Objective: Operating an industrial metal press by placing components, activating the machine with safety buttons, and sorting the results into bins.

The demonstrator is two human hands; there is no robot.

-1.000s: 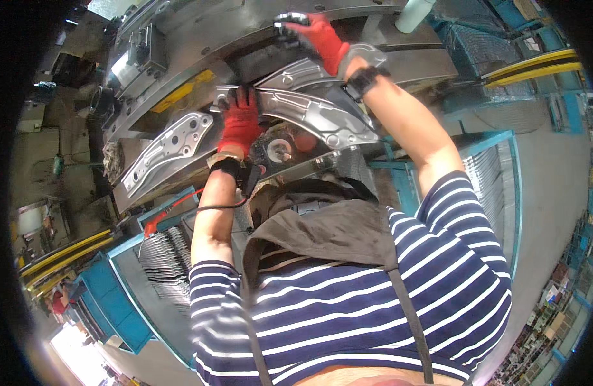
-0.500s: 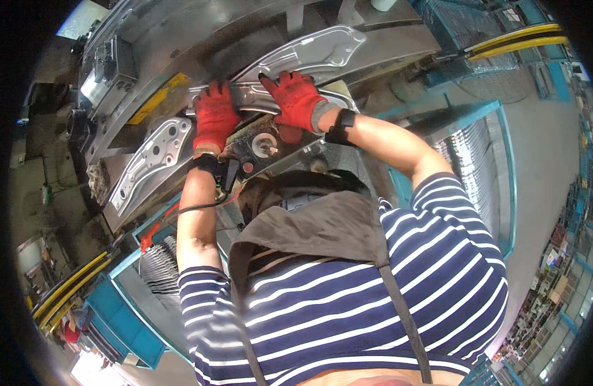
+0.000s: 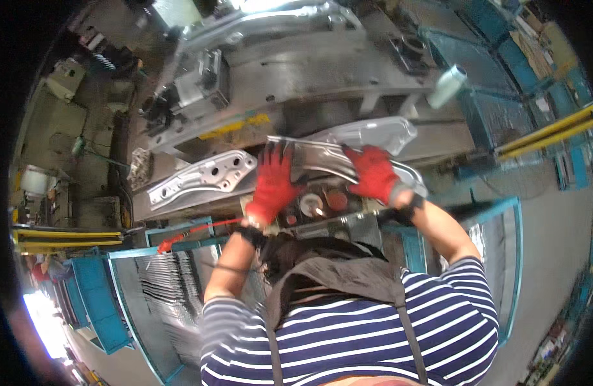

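Note:
A long, curved pressed-metal panel [image 3: 322, 161] lies across the near side of the workbench, under both my hands. My left hand [image 3: 274, 183], in a red glove, grips its left end with the fingers over the top and the thumb toward the near edge. My right hand [image 3: 375, 175], also red-gloved, holds the panel farther right, fingers spread over it. To the left lies a similar metal panel [image 3: 203, 179] with round holes. Another silvery panel [image 3: 374, 133] rests just behind the held one. The panel's underside is hidden.
Below the panel sits a dark fixture with a round pale disc [image 3: 310, 205] and a red round part [image 3: 336, 199]. A metal block [image 3: 206, 80] stands on the bench behind. Blue-framed bins [image 3: 126, 302] of stacked metal parts flank me. Yellow rails [image 3: 547, 136] run at the right.
My view has swung and tilted, so the bench and hands appear lower and farther right, with more of the bench's far side showing. Both hands stay on the same panel.

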